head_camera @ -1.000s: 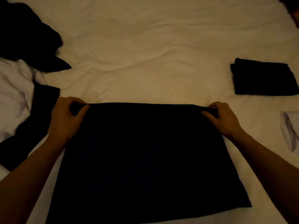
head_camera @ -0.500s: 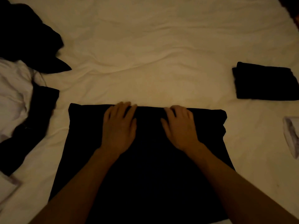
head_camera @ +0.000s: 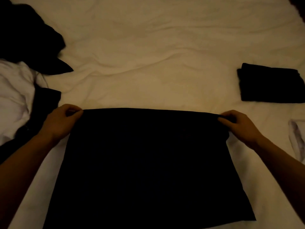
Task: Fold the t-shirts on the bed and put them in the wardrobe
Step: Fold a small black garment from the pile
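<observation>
A black shirt [head_camera: 148, 162] is lying spread flat on the bed [head_camera: 156, 55], filling the near middle of the view, its far edge running straight from one hand to the other. The left hand [head_camera: 61, 120] is pinching the far left corner of the shirt, its fingers [head_camera: 75, 111] curling round the cloth. The right hand [head_camera: 239, 124] is gripping the far right corner the same way, its fingers [head_camera: 225, 119] closing on the hem. Both forearms are reaching in from the near corners, along the shirt's sides.

A folded black shirt [head_camera: 270, 85] is sitting on the bed to the far right, well apart from the spread one. A white cloth [head_camera: 297, 138] is lying at the right edge, just beyond the right forearm. On the left, a black pile [head_camera: 28, 40] and a white garment [head_camera: 14, 90] are lying heaped together, with more dark cloth [head_camera: 44, 104] just beside the left hand.
</observation>
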Available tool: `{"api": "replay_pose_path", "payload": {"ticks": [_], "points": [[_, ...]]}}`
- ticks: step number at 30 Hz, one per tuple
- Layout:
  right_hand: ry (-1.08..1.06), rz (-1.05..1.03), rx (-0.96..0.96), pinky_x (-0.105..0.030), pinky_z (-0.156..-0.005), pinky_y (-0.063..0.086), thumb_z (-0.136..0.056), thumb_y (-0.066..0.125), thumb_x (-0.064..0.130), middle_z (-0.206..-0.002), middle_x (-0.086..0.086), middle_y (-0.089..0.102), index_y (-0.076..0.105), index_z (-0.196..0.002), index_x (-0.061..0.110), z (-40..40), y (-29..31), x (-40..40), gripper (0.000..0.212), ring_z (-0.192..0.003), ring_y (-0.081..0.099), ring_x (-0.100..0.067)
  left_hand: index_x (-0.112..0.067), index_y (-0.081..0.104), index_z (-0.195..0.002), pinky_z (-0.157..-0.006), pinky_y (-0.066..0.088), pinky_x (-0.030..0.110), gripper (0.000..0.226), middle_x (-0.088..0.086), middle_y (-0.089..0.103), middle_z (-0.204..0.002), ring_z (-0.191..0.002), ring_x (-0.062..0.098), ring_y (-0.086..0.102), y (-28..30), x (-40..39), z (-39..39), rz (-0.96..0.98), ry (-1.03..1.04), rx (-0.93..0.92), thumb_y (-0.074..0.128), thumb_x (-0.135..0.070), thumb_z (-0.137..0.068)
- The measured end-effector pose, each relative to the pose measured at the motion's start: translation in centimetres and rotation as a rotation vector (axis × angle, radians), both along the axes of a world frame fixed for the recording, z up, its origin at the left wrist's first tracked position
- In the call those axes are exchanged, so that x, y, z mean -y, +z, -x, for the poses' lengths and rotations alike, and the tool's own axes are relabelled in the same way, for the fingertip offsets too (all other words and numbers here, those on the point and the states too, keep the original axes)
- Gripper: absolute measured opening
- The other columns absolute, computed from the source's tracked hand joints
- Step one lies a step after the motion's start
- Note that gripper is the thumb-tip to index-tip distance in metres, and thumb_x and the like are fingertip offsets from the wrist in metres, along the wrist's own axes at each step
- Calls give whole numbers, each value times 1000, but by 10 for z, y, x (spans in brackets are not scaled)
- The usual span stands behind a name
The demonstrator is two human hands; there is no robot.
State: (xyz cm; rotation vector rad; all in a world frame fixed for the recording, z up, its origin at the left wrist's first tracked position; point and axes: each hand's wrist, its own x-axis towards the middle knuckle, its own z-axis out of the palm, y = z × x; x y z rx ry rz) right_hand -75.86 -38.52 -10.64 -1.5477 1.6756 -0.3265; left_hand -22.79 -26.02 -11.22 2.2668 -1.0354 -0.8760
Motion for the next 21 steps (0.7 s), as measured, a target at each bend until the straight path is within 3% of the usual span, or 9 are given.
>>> {"api": "replay_pose_path", "payload": {"ticks": [2,5,7,9,10,13,16,18,21], "points": [[-25,8,3,-37,-83,51,-95,63,19,-95,-6,71,70,-101,14,-5,-1,0,11,-90,66,-23,-12,70,-100,-81,52,36,12,10,68,-96,-87,22,63,1,2,7,10,110,-75,65,-22,-94],[-235,24,140,-32,-80,51,-95,61,13,-93,-8,70,70,-90,18,-12,2,0,12,-86,64,-21,-19,66,-83,-61,54,22,12,8,64,-88,-75,15,60,7,1,17,136,353,-303,64,-17,-95],[-379,28,207,-26,-77,50,-95,61,12,-94,-10,69,69,-93,14,-17,1,-3,8,-89,64,-22,-20,65,-83,-69,56,21,13,9,65,-93,-79,15,61,4,-5,20,184,455,-356,63,-15,-95],[-488,32,203,-28,-78,50,-94,62,19,-100,-10,66,65,-105,11,-25,-5,-9,14,-96,63,-25,-17,69,-93,-88,53,31,5,11,67,-107,-89,18,61,-1,-10,24,169,529,-286,64,-18,-93],[-543,49,167,-32,-81,50,-93,63,29,-104,-8,64,61,-111,11,-28,-7,-12,25,-98,63,-26,-15,69,-102,-93,50,33,14,7,66,-111,-94,18,60,0,-12,29,153,538,-185,65,-24,-92],[-555,61,-70,-43,-87,52,-84,65,57,-105,-7,61,52,-110,13,-41,-1,-23,53,-92,61,-25,-15,65,-112,-88,44,30,37,1,61,-104,-97,17,57,11,-15,46,149,514,26,67,-44,-88],[-394,-20,-60,-40,-83,52,-89,67,41,-103,-7,63,56,-111,10,-48,1,-29,40,-92,62,-25,-17,64,-110,-82,41,29,30,3,62,-104,-94,18,57,15,-15,57,95,412,-3,67,-39,-90],[-396,-23,28,-37,-77,51,-92,64,28,-99,-8,67,61,-108,8,-49,1,-29,25,-87,64,-23,-12,66,-113,-81,48,30,25,11,67,-110,-90,19,62,12,-14,54,131,468,-156,66,-28,-93],[-612,-112,359,-32,-69,52,-95,62,19,-85,-8,67,66,-101,5,-46,4,-31,16,-73,63,-19,-6,65,-120,-80,57,33,28,15,67,-114,-92,22,66,8,-16,44,190,589,-559,61,-20,-96]]}}
